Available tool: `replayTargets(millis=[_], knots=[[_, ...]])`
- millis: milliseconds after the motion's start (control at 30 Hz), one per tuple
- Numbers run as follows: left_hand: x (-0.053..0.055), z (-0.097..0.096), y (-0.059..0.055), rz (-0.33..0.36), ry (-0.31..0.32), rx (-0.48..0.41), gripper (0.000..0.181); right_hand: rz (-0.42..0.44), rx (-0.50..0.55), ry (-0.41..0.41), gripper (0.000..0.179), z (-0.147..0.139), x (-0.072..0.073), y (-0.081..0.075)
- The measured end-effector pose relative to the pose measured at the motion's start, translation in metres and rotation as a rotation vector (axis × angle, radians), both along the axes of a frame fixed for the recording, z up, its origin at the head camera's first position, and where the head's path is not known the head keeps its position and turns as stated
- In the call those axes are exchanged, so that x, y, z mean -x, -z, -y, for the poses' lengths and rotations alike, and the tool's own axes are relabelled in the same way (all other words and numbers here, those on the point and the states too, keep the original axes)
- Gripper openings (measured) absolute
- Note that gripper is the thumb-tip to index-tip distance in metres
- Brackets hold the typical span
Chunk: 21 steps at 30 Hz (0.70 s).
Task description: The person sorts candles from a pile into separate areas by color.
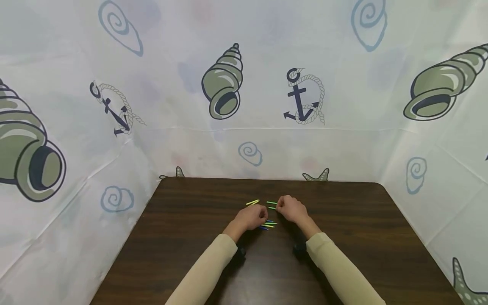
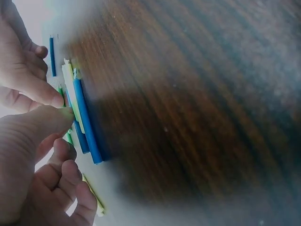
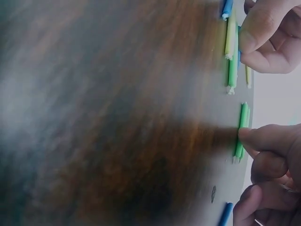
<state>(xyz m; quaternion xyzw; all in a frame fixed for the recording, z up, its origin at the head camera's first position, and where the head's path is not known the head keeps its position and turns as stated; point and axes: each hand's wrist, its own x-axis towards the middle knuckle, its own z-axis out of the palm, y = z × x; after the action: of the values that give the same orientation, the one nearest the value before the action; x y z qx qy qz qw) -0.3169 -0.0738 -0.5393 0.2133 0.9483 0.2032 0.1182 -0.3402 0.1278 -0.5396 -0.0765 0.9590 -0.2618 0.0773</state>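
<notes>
Thin candles with white wick ends lie on the table, blue, green and yellow. My left hand (image 1: 251, 217) is over a mixed cluster of candles; its thumb and forefinger pinch a blue candle (image 3: 239, 59) at the cluster's far side. At the near side of that cluster lie another blue candle (image 2: 88, 120) and a yellow candle (image 2: 77, 101). To the right, my right hand (image 1: 292, 208) pinches a green candle (image 3: 243, 115) lying close beside a second green one. Its other fingers are curled.
Two yellow candles (image 1: 253, 202) lie just beyond my left hand. A separate blue candle (image 3: 225, 214) lies beside my right hand. The dark wooden table (image 1: 183, 254) meets a patterned cloth backdrop (image 1: 267, 97) at the back.
</notes>
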Motion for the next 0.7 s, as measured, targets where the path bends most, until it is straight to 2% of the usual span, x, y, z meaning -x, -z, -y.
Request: replayTargets(millis=[167, 500, 700], knots=[[-0.0022, 0.0015, -0.0018, 0.013, -0.023, -0.006, 0.009, -0.007, -0.023, -0.007, 0.008, 0.0036, 0.0016, -0.003], [-0.0053, 0.0032, 0.004, 0.012, -0.044, -0.003, 0.011, -0.041, -0.006, -0.02, 0.007, 0.0047, 0.0051, 0.0006], [-0.0061, 0.007, 0.0004, 0.011, -0.029, -0.032, 0.009, -0.047, 0.002, -0.017, 0.007, 0.006, 0.0081, 0.0011]])
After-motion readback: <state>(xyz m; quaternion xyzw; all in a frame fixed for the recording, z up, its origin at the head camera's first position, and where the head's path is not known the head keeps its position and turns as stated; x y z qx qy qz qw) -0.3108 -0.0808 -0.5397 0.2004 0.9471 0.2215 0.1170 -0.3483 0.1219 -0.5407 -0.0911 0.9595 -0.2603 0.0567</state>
